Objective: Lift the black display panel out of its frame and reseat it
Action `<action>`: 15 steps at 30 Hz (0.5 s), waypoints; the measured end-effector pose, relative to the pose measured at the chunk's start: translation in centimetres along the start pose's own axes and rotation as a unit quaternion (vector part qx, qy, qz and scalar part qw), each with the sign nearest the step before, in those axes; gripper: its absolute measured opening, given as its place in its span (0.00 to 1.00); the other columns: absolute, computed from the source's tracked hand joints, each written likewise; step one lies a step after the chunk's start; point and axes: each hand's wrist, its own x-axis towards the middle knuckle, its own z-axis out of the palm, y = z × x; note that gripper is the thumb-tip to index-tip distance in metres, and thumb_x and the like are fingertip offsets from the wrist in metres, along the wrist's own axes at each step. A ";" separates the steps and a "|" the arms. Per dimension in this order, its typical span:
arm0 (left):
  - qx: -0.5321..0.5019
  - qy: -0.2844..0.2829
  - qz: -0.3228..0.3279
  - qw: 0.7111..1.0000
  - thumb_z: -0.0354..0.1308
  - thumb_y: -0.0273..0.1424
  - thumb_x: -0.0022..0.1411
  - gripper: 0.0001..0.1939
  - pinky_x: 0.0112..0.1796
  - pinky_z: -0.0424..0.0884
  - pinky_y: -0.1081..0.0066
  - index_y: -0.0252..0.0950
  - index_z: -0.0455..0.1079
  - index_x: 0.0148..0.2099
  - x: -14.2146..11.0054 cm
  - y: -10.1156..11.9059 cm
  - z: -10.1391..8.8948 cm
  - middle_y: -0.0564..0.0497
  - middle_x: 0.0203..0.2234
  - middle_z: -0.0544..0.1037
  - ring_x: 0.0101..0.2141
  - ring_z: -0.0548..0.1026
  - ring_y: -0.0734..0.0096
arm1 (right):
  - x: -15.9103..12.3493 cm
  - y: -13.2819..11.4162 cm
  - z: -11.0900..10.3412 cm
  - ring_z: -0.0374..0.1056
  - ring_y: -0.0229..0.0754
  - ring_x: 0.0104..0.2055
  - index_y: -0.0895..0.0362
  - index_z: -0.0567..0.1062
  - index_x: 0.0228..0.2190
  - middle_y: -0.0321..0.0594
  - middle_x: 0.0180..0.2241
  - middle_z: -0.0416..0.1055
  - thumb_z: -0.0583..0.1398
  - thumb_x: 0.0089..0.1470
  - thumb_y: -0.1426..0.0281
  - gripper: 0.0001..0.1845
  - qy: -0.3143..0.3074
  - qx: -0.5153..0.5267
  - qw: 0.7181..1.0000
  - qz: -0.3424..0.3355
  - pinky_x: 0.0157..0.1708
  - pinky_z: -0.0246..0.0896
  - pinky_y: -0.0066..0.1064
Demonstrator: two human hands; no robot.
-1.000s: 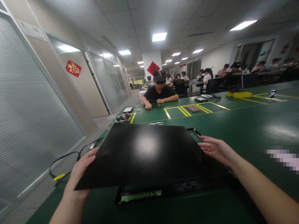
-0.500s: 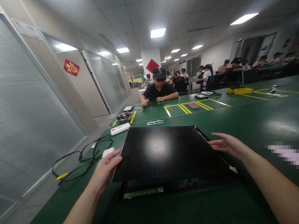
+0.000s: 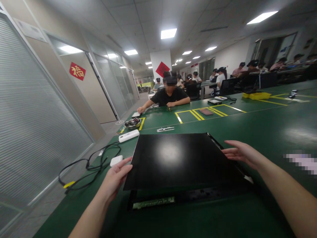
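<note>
A black, glossy screen panel (image 3: 170, 162) lies raised at its near side over a dark frame (image 3: 198, 195), tilted across the green table. A narrow green circuit board (image 3: 153, 203) shows below the panel's near edge. My left hand (image 3: 116, 178) grips the panel's left edge, thumb on top and fingers partly hidden beneath. At the right edge, my right hand (image 3: 241, 153) has its fingers stretched out and its thumb apart. Its fingertips reach the panel's side; whether they bear any of it I cannot tell. A white tab (image 3: 248, 179) sticks out at the near right corner.
Black cables (image 3: 95, 165), a small white case (image 3: 116, 161) and a white power bank (image 3: 129, 136) lie on the left. Beyond are a metal bowl (image 3: 132, 123) of small parts, white strips (image 3: 165, 129) and a yellow tray (image 3: 257, 95). A co-worker (image 3: 169, 94) sits opposite.
The near edge of the panel sits slightly higher in view, with my left hand still on it. The co-worker's arm has reached out to the small device by the bowl.
</note>
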 end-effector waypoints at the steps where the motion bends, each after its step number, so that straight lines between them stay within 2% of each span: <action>1: 0.006 -0.005 -0.008 1.000 0.71 0.22 0.48 0.32 0.32 0.80 0.68 0.31 0.72 0.57 0.1 -0.3 0.2 0.40 0.35 0.86 0.35 0.85 0.55 | 0.0 0.0 -0.2 0.78 0.46 0.29 0.57 0.68 0.53 0.49 0.30 0.81 0.62 0.56 0.63 0.24 0.011 -0.006 1.000 -0.002 0.31 0.74 0.35; 7: 0.018 0.014 -0.041 0.999 0.68 0.20 0.52 0.25 0.32 0.79 0.70 0.31 0.74 0.54 0.1 -1.2 0.8 0.40 0.39 0.85 0.37 0.84 0.58 | -0.2 -0.2 0.2 0.75 0.41 0.26 0.56 0.73 0.37 0.46 0.29 0.80 0.64 0.52 0.71 0.08 0.038 -0.086 0.995 -0.027 0.28 0.71 0.30; 12: 0.021 0.028 -0.035 0.999 0.68 0.22 0.54 0.20 0.32 0.77 0.73 0.31 0.77 0.51 0.0 -1.0 1.0 0.41 0.42 0.85 0.40 0.84 0.60 | 0.1 0.2 0.4 0.73 0.40 0.27 0.55 0.74 0.32 0.44 0.29 0.79 0.64 0.51 0.70 0.05 0.031 -0.122 0.991 -0.040 0.29 0.70 0.30; 15: 0.020 0.020 -0.038 0.999 0.68 0.22 0.52 0.21 0.33 0.77 0.72 0.31 0.77 0.51 0.0 -1.1 1.1 0.41 0.43 0.85 0.41 0.83 0.59 | 0.4 0.4 0.3 0.72 0.39 0.28 0.55 0.75 0.31 0.43 0.28 0.78 0.65 0.49 0.68 0.06 0.033 -0.140 0.988 -0.052 0.29 0.69 0.30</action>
